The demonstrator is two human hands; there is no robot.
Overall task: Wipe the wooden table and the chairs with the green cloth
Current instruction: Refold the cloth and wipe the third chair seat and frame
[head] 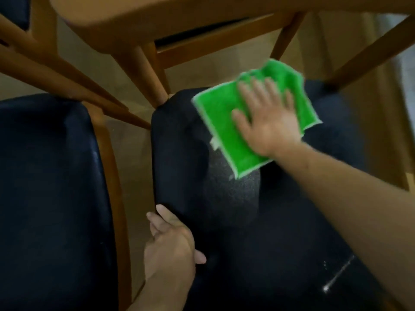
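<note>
Cloth on seat: your right hand (pixel 268 121) presses flat, fingers spread straight, on the folded bright green cloth with pale edging (pixel 226 135), which lies on the far part of the dark padded chair seat (pixel 224 209). Your left hand (pixel 170 241) grips that seat's left edge, fingers curled under it. A second dark-seated wooden chair (pixel 49 176) stands just beside, and the light brown wooden tabletop (pixel 157 16) overhangs above.

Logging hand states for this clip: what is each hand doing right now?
Left hand: grips the edge of the dark chair seat.
Right hand: open, fingers flat, pressing the green cloth onto it.
</note>
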